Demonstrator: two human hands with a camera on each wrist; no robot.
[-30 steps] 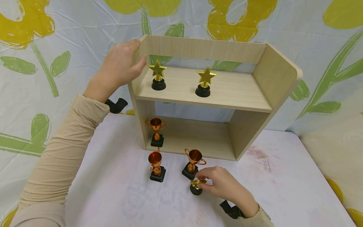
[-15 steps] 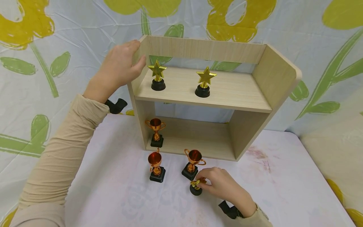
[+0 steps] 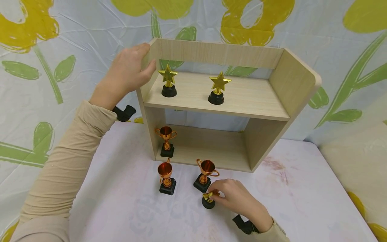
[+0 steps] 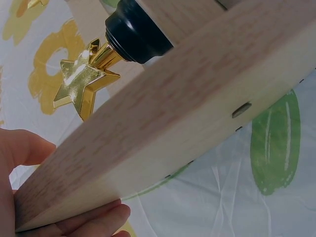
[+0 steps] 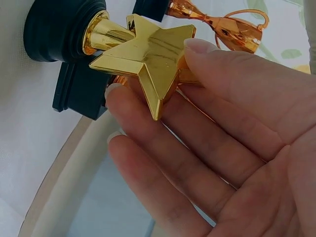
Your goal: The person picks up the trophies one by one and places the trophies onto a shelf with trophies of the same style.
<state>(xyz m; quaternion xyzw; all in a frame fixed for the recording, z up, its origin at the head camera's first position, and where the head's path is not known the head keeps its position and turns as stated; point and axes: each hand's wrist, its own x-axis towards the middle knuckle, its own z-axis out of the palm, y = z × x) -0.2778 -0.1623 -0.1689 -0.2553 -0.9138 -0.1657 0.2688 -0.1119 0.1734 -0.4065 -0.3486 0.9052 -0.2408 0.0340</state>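
- The right hand (image 3: 234,195) pinches a gold star trophy (image 5: 148,54) by one point of its star, thumb on the front face and fingers behind; its lower fingers are loosely extended.
- This trophy is at the counter (image 3: 121,205), its round black base below the hand and tilted; whether the base touches the white cloth is hard to tell.
- Just behind it stands a copper-coloured trophy cup (image 3: 207,169) on a square black base.
- A second trophy cup (image 3: 165,170) stands to the left, also in front of the wooden shelf unit (image 3: 254,97).
- A third trophy cup (image 3: 166,135) stands upright on the lower shelf, near the left wall.
- The left hand (image 3: 125,69) grips the unit's left side panel near its top, thumb inside and fingers outside.
- On the upper shelf, a second star trophy (image 3: 168,75) stands near that panel and a third star trophy (image 3: 219,81) near the middle.
- Flower-printed fabric (image 3: 90,25) hangs behind the unit.
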